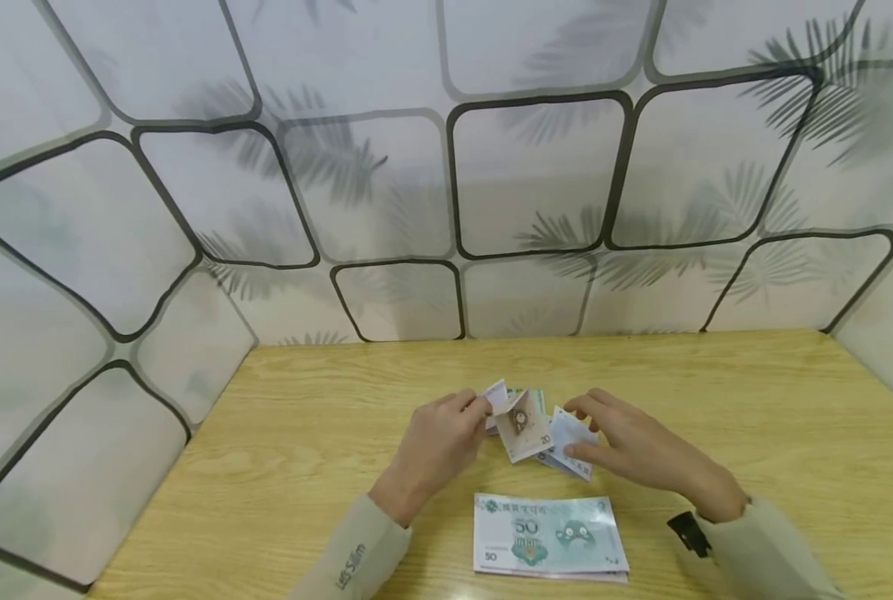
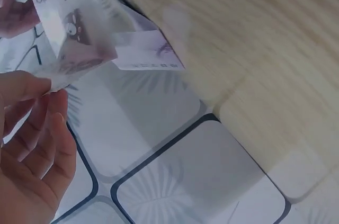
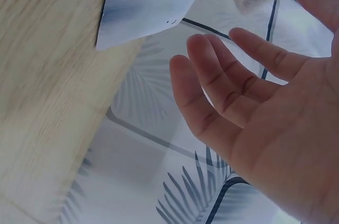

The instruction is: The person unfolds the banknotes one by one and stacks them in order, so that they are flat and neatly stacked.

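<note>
My left hand (image 1: 440, 435) pinches one end of a creased brownish play banknote (image 1: 527, 435) marked 20 between thumb and forefinger, and the note hangs tilted above the table. In the left wrist view, the thumb and forefinger meet at the edge of the 20 note (image 2: 74, 25). My right hand (image 1: 637, 442) is beside a folded bluish note (image 1: 572, 440), fingers parted and loosely bent. The right wrist view shows that palm (image 3: 286, 113) with nothing in it. Behind the 20 note, a purplish note (image 1: 495, 393) and a green one (image 1: 539, 400) are partly hidden.
A small stack of flat notes, a green 50 note (image 1: 551, 533) on top, lies near the front of the wooden table (image 1: 326, 433). A patterned wall covering (image 1: 393, 192) rises behind the table and along its sides.
</note>
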The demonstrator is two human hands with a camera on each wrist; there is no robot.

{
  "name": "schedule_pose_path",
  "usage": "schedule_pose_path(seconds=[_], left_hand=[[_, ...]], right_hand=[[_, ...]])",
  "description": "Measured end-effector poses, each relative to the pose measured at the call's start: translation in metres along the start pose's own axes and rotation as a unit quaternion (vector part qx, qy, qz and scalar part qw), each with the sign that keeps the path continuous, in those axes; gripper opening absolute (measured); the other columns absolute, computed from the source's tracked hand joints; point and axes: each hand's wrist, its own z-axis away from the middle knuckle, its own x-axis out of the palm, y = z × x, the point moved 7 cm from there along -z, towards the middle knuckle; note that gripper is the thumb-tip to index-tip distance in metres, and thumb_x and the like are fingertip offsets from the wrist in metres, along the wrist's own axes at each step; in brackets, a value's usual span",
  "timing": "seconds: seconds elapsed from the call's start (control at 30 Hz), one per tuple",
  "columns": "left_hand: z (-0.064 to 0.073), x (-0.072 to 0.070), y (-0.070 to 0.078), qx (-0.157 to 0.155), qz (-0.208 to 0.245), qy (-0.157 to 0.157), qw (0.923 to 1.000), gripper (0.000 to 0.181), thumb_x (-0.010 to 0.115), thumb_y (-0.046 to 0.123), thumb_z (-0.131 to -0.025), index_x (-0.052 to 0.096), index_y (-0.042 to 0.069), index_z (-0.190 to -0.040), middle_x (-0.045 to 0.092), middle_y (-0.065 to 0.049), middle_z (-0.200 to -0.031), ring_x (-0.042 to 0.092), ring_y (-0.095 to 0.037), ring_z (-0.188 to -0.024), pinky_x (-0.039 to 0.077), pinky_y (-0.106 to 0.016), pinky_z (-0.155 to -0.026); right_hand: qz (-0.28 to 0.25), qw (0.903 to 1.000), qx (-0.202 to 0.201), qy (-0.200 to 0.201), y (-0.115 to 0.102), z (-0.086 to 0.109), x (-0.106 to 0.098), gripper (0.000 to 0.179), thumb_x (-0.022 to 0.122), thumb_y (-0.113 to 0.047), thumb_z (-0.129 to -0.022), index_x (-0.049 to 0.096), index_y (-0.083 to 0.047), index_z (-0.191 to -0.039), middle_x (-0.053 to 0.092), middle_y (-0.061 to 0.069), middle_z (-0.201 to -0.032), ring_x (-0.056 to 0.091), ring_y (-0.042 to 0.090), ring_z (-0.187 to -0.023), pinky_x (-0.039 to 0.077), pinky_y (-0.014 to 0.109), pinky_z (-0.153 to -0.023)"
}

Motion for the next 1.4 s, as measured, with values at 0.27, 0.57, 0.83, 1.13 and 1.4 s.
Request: schedule_pose_path(seconds=[0.27,0.57,0.83,1.13,1.4], left_hand=[[-0.003,-0.005,-0.011,-0.106,0.171,0.029,0.9792,0.015,0.077,-0.008,-0.082,0.069,0.002,-0.09,0.068,-0.006,-0.08,0.063,-0.011,-0.065,0.051,-0.014,-0.057],[-0.005,-0.004,-0.018,-0.174,0.311,0.053,0.9329,0.011,0.07,-0.012,-0.086,0.069,-0.001,-0.09,0.065,-0.004,-0.074,0.062,-0.012,-0.064,0.053,-0.02,-0.054],[0.002,0.007,-0.023,-0.231,0.414,0.036,0.8797,0.008,0.069,-0.011,-0.089,0.068,-0.005,-0.093,0.064,-0.006,-0.077,0.06,-0.012,-0.065,0.056,-0.024,-0.055],[0.004,0.012,-0.025,-0.287,0.52,0.011,0.8043,0.007,0.066,-0.007,-0.094,0.065,-0.01,-0.1,0.064,-0.013,-0.085,0.061,-0.012,-0.067,0.059,-0.026,-0.059],[0.007,0.014,-0.032,-0.314,0.567,-0.018,0.7612,0.014,0.062,-0.004,-0.098,0.063,-0.013,-0.109,0.065,-0.012,-0.093,0.064,-0.015,-0.071,0.059,-0.026,-0.063]], right_hand=[[-0.006,0.9988,0.039,0.028,-0.002,-0.006,0.0,0.049,0.073,-0.023,-0.095,0.055,0.008,-0.129,0.063,0.009,-0.106,0.06,0.017,-0.085,0.052,0.028,-0.066],[-0.054,0.9936,0.063,0.077,-0.001,-0.011,-0.005,0.034,0.072,-0.012,-0.095,0.06,0.008,-0.121,0.066,-0.001,-0.088,0.06,0.01,-0.075,0.052,0.025,-0.059],[-0.077,0.9853,0.051,0.144,-0.005,-0.011,-0.009,0.023,0.06,0.009,-0.094,0.059,0.01,-0.117,0.064,0.0,-0.082,0.06,0.011,-0.071,0.05,0.025,-0.055],[-0.153,0.9705,0.101,0.157,0.005,-0.006,-0.015,0.013,0.052,0.01,-0.098,0.059,0.009,-0.109,0.068,0.01,-0.086,0.058,0.015,-0.066,0.052,0.026,-0.052],[-0.295,0.9438,0.085,0.123,0.015,-0.006,-0.019,0.014,0.047,0.009,-0.103,0.053,0.018,-0.111,0.066,0.016,-0.087,0.064,0.015,-0.066,0.059,0.033,-0.054]])
